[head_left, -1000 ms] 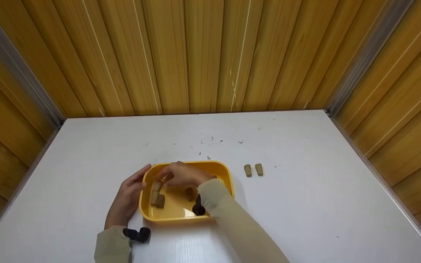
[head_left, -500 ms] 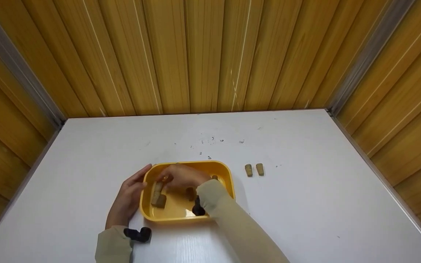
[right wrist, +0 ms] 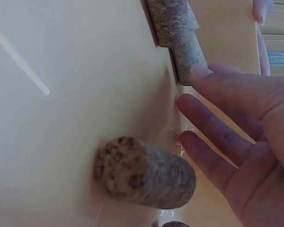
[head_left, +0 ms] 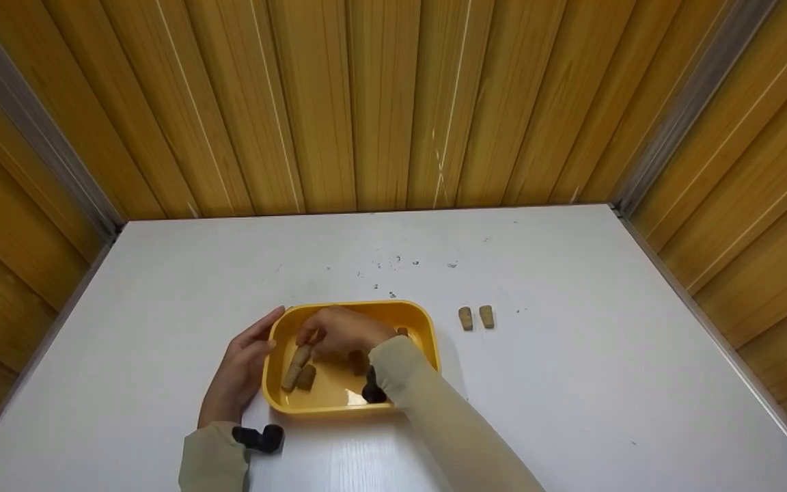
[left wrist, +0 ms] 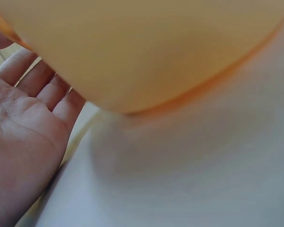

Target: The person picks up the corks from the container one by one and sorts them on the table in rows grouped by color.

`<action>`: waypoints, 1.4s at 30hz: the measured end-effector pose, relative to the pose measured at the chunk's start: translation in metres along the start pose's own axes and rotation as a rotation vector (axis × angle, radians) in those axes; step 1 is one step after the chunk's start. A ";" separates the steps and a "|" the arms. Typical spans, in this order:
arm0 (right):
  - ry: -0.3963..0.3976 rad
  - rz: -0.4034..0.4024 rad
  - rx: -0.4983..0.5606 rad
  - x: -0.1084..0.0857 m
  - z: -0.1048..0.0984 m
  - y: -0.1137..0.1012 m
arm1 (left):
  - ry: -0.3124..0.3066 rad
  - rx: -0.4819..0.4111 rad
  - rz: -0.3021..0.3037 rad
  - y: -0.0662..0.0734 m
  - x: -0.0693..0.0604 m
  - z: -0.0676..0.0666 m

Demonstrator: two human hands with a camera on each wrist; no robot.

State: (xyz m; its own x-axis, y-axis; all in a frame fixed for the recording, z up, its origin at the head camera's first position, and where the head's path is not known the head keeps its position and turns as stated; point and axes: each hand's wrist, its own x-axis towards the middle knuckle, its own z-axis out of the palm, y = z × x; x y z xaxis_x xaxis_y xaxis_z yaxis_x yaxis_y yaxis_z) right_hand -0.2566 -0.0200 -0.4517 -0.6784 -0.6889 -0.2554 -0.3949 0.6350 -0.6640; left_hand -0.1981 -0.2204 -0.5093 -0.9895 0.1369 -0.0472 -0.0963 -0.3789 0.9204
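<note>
In the head view my right hand [head_left: 346,328] reaches into a yellow tray [head_left: 349,411]. Its thumb and index finger pinch the end of a cork [right wrist: 185,56] by the left wall; the other fingers stretch out loosely. Another cork [head_left: 292,377] lies in line with the pinched one, and a third, darker cork [head_left: 306,378] is beside them. My left hand [head_left: 235,369] rests along the tray's left outer side, thumb at the rim and fingers fairly straight. A thick speckled cork [right wrist: 144,172] lies close below the right hand in the right wrist view.
Two tapered corks [head_left: 476,318] lie on the white table [head_left: 571,383] to the tray's right. One more cork [head_left: 402,331] shows partly behind the right wrist. Yellow slatted panels [head_left: 380,102] rise at the back and both sides. Small dark marks dot the table.
Inside the tray, the row of corks at the left has turned, its upper end shifting right with my right fingers. The darker cork has moved slightly right. My left hand stays at the tray.
</note>
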 end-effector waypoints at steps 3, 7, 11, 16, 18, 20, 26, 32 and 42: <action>-0.001 0.016 0.015 -0.001 0.000 -0.001 | 0.002 -0.004 -0.003 0.000 0.000 0.000; -0.012 0.015 0.022 -0.001 0.000 -0.001 | 0.007 -0.004 -0.002 0.001 0.000 0.001; -0.020 -0.014 0.006 0.000 -0.001 0.001 | 0.002 -0.002 -0.003 0.001 0.001 0.002; -0.042 0.000 0.035 -0.001 -0.001 0.003 | -0.010 0.006 -0.002 0.001 0.001 0.002; -0.043 -0.014 0.009 -0.002 -0.002 0.003 | -0.009 0.016 -0.004 0.002 0.001 0.002; -0.044 -0.031 -0.017 -0.002 -0.003 0.004 | -0.010 0.029 -0.008 0.002 0.001 0.002; -0.063 0.012 0.043 -0.007 -0.008 0.005 | 0.000 0.059 -0.021 0.002 0.001 0.001; -0.078 0.040 0.095 -0.012 -0.014 0.008 | -0.001 0.045 -0.030 0.002 -0.001 0.000; -0.093 0.011 0.081 -0.022 -0.026 0.011 | -0.010 0.023 -0.033 0.001 0.000 -0.001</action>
State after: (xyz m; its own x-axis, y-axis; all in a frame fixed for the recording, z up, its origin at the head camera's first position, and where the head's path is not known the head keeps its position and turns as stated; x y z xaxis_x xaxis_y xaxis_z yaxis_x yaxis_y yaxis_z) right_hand -0.2624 0.0113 -0.4347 -0.6204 -0.7137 -0.3251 -0.3336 0.6153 -0.7143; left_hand -0.1984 -0.2215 -0.5082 -0.9845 0.1587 -0.0740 -0.1266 -0.3529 0.9271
